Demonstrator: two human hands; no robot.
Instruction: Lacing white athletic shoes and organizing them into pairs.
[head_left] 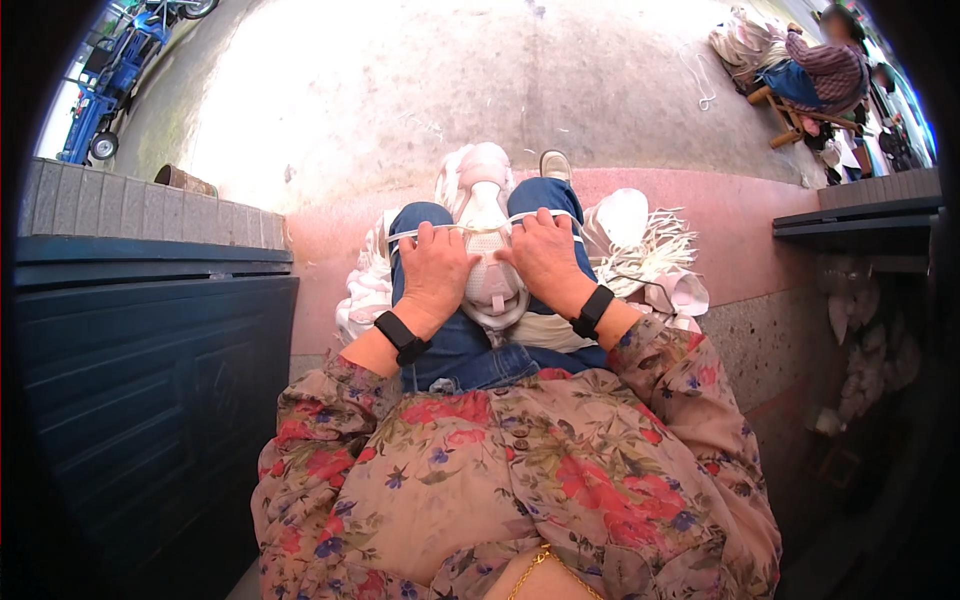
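A white and pale pink shoe upper [492, 285] rests on my lap between my knees, its heel loop toward me. My left hand [437, 272] is on its left side, fingers closed on a white shoelace [403, 236] that stretches out over my left knee. My right hand [548, 262] mirrors it on the right, gripping the other side of the lace near my right knee. Both thumbs point inward over the upper, close to the lace holes. Another pinkish-white upper [478, 160] lies just beyond it. Black bands circle both my wrists.
Right of my knees lie a bundle of loose white laces [660, 245] and more white shoe pieces [680, 293]. More uppers [365, 295] are piled at my left leg. Dark blue door panels [150, 370] stand at left. A seated person [825, 70] and a blue vehicle [115, 75] are farther off.
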